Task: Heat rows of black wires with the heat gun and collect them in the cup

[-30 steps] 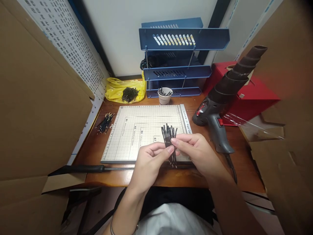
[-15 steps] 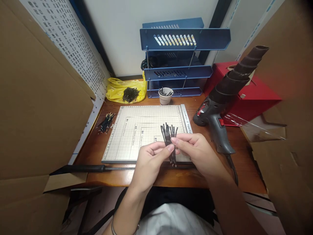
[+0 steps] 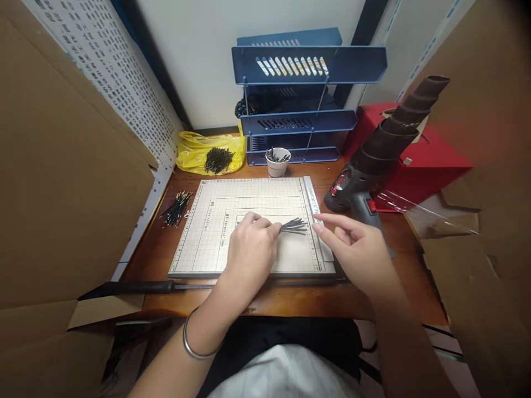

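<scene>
My left hand (image 3: 254,243) is closed around a bundle of short, thin black wires (image 3: 294,225) over the gridded board of a paper cutter (image 3: 215,243). The wires lie sideways, their fanned ends pointing right; the other ends are hidden under my fingers. Just right of those ends, my right hand (image 3: 352,243) holds nothing. Its thumb and index finger are apart near the cutter's raised right strip (image 3: 313,199), while the other fingers curl in. A loose pile of similar wires with pale tips (image 3: 177,209) sits left of the board.
Black pieces (image 3: 219,159) lie on a yellow bag (image 3: 188,149) at the back left. A paper cup (image 3: 277,166) of black pieces stands before blue trays (image 3: 290,121). A heat gun (image 3: 365,171) leans by a red box (image 3: 435,166). The cutter's black handle (image 3: 141,286) lies along the front.
The wires, held upright between both hands before, now lie sideways in my left hand, lower over the board. My right hand has let go and moved right.
</scene>
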A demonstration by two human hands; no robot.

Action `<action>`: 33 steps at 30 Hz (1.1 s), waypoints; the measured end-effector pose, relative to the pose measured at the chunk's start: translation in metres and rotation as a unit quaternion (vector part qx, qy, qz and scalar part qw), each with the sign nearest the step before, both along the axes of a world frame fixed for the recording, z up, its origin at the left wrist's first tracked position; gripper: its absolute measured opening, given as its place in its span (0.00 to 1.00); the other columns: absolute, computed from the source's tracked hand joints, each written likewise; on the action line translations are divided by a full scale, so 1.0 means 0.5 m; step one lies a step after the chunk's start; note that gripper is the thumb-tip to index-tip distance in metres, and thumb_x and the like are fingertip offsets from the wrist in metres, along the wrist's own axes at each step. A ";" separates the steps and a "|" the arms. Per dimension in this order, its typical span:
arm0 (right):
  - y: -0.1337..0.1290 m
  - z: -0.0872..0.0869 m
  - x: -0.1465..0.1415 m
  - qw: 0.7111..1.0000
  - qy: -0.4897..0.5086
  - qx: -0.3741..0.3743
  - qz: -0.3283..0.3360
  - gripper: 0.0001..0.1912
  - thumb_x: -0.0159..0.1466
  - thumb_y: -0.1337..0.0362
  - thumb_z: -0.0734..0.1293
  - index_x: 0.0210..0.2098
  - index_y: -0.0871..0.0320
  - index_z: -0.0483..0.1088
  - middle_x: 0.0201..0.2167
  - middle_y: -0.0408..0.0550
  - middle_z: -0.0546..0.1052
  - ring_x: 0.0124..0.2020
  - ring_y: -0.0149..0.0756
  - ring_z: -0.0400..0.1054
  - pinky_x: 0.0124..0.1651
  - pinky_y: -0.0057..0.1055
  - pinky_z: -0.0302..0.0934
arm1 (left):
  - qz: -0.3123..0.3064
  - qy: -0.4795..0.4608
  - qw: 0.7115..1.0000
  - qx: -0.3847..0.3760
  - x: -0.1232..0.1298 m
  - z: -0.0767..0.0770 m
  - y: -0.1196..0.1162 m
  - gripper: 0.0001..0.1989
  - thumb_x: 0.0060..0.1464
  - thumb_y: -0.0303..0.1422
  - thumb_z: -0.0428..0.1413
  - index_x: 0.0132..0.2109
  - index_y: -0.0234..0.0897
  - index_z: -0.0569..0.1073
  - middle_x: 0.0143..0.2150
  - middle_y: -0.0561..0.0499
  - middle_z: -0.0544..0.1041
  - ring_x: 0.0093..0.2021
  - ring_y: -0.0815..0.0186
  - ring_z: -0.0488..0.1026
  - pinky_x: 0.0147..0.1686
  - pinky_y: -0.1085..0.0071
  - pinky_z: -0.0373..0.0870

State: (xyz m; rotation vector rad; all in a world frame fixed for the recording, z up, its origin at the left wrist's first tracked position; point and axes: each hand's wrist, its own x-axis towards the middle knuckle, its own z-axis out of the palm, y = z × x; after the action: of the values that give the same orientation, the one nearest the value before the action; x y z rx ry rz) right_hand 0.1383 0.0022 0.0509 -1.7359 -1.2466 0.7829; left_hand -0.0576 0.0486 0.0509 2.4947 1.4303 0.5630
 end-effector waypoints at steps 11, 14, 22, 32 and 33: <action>0.012 -0.039 -0.015 0.963 -0.182 0.140 0.142 0.14 0.65 0.74 0.61 0.45 0.58 0.76 0.45 0.50 0.78 0.47 0.39 0.74 0.52 0.36 0.66 | -0.029 0.086 0.996 -0.025 0.003 -0.013 -0.005 0.13 0.63 0.25 0.53 0.52 0.35 0.79 0.47 0.43 0.78 0.49 0.52 0.70 0.46 0.57 0.71; 0.015 -0.040 -0.014 0.962 -0.182 0.174 0.103 0.15 0.65 0.76 0.60 0.41 0.58 0.76 0.40 0.50 0.81 0.43 0.38 0.76 0.48 0.33 0.69 | -0.041 0.073 0.996 -0.035 -0.005 -0.011 -0.011 0.14 0.63 0.28 0.55 0.54 0.35 0.78 0.49 0.43 0.77 0.51 0.51 0.70 0.48 0.56 0.71; -0.023 -0.072 -0.086 0.866 -0.404 0.177 0.238 0.30 0.69 0.76 0.50 0.69 0.70 0.57 0.71 0.59 0.62 0.73 0.42 0.54 0.73 0.55 0.47 | -0.017 0.073 0.996 0.046 -0.018 -0.058 -0.053 0.23 0.69 0.31 0.48 0.68 0.30 0.66 0.69 0.41 0.69 0.71 0.47 0.60 0.68 0.43 0.57; -0.039 -0.080 -0.126 0.830 -0.469 0.095 0.287 0.30 0.73 0.69 0.48 0.73 0.73 0.48 0.75 0.59 0.49 0.76 0.44 0.43 0.74 0.67 0.29 | -0.005 0.095 0.994 0.047 -0.034 -0.072 -0.076 0.25 0.70 0.30 0.43 0.70 0.35 0.64 0.71 0.47 0.66 0.73 0.47 0.57 0.70 0.41 0.54; -0.040 -0.080 -0.127 0.829 -0.471 0.095 0.286 0.30 0.73 0.68 0.49 0.73 0.73 0.48 0.75 0.60 0.49 0.76 0.45 0.43 0.74 0.67 0.30 | -0.004 0.096 0.994 0.045 -0.035 -0.072 -0.075 0.25 0.70 0.30 0.42 0.70 0.35 0.64 0.72 0.48 0.66 0.73 0.47 0.57 0.70 0.41 0.54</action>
State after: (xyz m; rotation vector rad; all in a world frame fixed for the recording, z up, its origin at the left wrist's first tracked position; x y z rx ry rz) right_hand 0.0749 -0.0176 0.0107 -1.6034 -2.4896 0.0155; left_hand -0.0753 0.0109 0.0148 2.6874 1.4917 0.4041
